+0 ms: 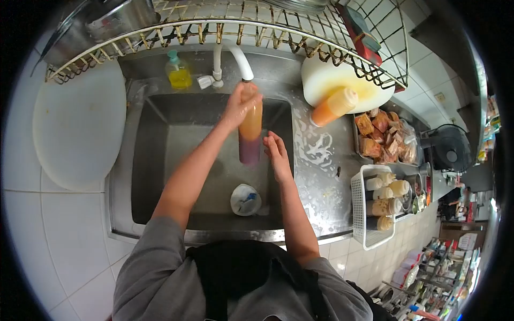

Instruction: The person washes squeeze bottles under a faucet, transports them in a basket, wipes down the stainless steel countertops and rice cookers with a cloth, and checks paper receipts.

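Note:
Under the mouth of the white faucet (242, 61), my left hand (242, 108) is wrapped round the upper part of a tall bottle (250, 131), orange-brown above and purplish at its lower end. The bottle hangs over the steel sink (182, 160). My right hand (277, 155) is beside the bottle's lower part, its fingers slightly curled and apart, holding nothing. A small round whitish container (246, 200) with something blue in it lies on the sink bottom.
An orange squeeze bottle (334, 107) leans on the wet right counter near a white board (316, 80). Further right are a tray of food pieces (381, 136) and a white basket (360, 214) of bottles. Yellow soap (180, 77) stands behind the sink; a wire rack (214, 22) hangs above.

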Demonstrator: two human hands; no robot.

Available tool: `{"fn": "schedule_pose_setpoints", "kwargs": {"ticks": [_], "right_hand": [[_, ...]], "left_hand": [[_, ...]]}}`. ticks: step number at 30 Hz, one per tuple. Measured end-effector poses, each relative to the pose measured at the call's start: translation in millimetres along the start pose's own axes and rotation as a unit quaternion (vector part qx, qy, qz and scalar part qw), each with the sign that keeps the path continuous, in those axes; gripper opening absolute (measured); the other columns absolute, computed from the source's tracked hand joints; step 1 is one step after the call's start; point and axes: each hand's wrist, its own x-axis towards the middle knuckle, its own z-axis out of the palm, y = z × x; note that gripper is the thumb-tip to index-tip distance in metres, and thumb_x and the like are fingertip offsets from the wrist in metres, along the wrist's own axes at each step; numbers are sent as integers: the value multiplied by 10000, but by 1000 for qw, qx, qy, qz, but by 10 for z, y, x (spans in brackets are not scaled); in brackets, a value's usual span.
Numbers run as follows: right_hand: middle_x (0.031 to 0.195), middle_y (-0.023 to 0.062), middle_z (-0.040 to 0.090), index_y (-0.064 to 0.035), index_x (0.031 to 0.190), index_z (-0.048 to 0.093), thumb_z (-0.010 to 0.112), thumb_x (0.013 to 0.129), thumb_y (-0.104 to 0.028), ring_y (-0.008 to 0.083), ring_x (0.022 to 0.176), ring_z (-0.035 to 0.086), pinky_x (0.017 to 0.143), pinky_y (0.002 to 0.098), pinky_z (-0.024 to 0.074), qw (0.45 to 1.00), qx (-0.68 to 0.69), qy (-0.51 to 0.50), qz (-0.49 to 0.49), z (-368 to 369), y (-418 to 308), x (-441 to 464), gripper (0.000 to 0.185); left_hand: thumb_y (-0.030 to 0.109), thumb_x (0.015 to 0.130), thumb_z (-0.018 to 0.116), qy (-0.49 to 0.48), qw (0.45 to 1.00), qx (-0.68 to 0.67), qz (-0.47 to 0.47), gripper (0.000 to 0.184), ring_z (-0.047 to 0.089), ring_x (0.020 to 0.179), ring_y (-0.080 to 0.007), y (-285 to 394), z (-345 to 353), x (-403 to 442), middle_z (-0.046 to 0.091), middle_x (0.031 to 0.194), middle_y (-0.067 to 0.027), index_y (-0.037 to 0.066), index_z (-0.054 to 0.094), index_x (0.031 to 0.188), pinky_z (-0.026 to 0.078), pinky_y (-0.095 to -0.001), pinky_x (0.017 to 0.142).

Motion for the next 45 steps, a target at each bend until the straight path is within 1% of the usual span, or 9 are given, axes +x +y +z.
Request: {"fn": "schedule_pose_setpoints", "kwargs": {"ticks": [3, 7, 11, 16, 29, 32, 35, 38, 45], "right_hand": [[1271, 87, 565, -34, 1363, 448, 485, 992, -487, 168, 1162, 549, 993, 360, 435, 978, 68, -192, 42, -3, -76, 87, 586], [1046, 162, 647, -1, 1250, 521, 622, 880, -553, 252, 907, 651, 846, 378, 522, 784, 366, -492, 98, 117, -85, -161, 673], [1010, 147, 643, 12, 1202, 531, 717, 803, -475, 234, 887, 649, 804, 350, 523, 899, 216, -362, 117, 98, -188, -317, 657], [1025, 119, 642, 21, 1167, 547, 734, 792, -381, 181, 908, 628, 827, 318, 502, 958, 29, -271, 92, 114, -249, -483, 581], [963, 76, 651, 11, 1144, 539, 805, 745, -232, 146, 900, 610, 820, 310, 502, 993, -111, 2, -47, 363, 52, -894, 537], [975, 71, 644, 9, 1151, 541, 795, 758, -237, 146, 913, 606, 832, 303, 493, 993, 23, -108, -39, 260, -129, -897, 528], [991, 73, 640, -5, 1108, 577, 756, 792, -288, 151, 910, 614, 841, 302, 493, 914, 180, -357, 65, 13, -493, -890, 461], [986, 70, 638, -11, 1112, 578, 757, 784, -279, 153, 902, 613, 832, 309, 492, 948, 49, -314, 20, 37, -584, -775, 460], [973, 111, 647, -12, 1138, 513, 798, 727, -252, 196, 894, 636, 805, 331, 505, 991, -33, -116, -60, 320, -538, -563, 554]], "left_hand": [[192, 888, 673, -39, 983, -157, -93, 312, 641, 842, -169, 274, 133, -440, 607, 993, -97, 97, 478, 1114, 525, -314, 740], [205, 886, 677, -47, 932, -308, -185, 314, 642, 825, -171, 623, 180, -824, 597, 1009, -104, 122, 478, 1114, 530, -314, 710], [224, 861, 716, -38, 976, -114, -180, 345, 613, 836, -143, 598, 131, -895, 591, 991, -66, 137, 482, 1099, 508, -292, 695], [164, 831, 754, -26, 970, -156, -185, 364, 593, 837, -118, 512, 145, -1006, 591, 933, -29, 125, 477, 1064, 493, -282, 717], [69, 851, 717, 86, 985, -6, -146, 410, 606, 834, -125, 406, 449, -1300, 598, 923, -70, 110, 392, 1097, 510, -266, 699], [133, 832, 748, -22, 998, 55, -26, 593, 617, 869, -151, 555, 419, -1252, 606, 928, -70, 111, 380, 1296, 510, -300, 783], [186, 797, 765, -232, 943, -195, -138, 884, 626, 923, -181, 986, 207, -1070, 622, 942, -73, 135, 228, 1497, 484, -346, 890], [204, 769, 761, -227, 949, -148, -164, 991, 628, 961, -199, 1254, 255, -945, 636, 952, -77, 154, 151, 1548, 452, -376, 953], [117, 783, 730, -136, 977, -78, -145, 814, 630, 918, -167, 984, 208, -739, 643, 931, -63, 109, 309, 1479, 474, -348, 910]]}}
